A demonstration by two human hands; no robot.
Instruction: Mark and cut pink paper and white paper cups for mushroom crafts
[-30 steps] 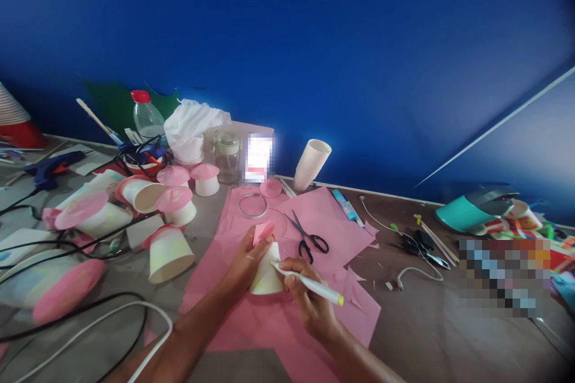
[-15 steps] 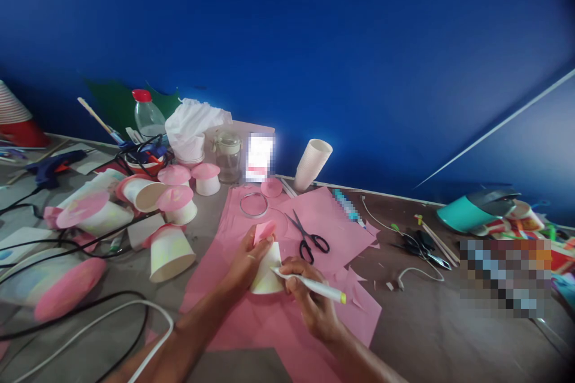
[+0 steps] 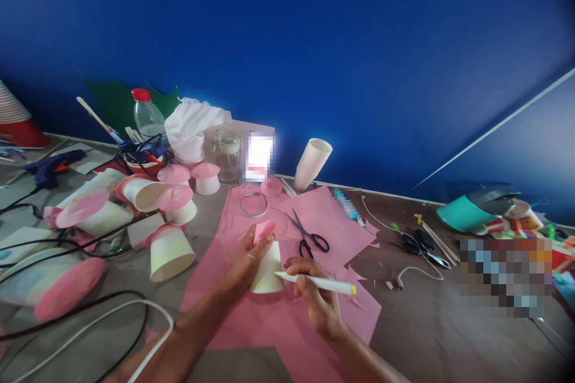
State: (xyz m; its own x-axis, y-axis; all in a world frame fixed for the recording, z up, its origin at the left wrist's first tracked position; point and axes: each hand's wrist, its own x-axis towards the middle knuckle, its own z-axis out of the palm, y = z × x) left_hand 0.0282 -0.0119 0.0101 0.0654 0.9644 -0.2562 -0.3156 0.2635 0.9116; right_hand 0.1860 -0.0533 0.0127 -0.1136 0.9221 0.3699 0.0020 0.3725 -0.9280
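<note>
Marker (image 3: 321,282) + R hand (image 3: 321,302) shifted bit right vs. prev. frame, barrel now flatter; L hand (image 3: 250,257) & cup approx. same. R fingers pinch barrel nr tip; tip at cup's R side, contact unclear. L thumb + fingers pinch narrow end of white cup (image 3: 268,272), pink paper piece (image 3: 264,231) on top. Cup btwn hands, over pink sheets (image 3: 215,305), wide end twd wearer. Looks like paper: prob. v. light, stiffish, easily dented, low slip; best held lightly at narrow end. Scissors (image 3: 320,242) just beyond R hand.
</note>
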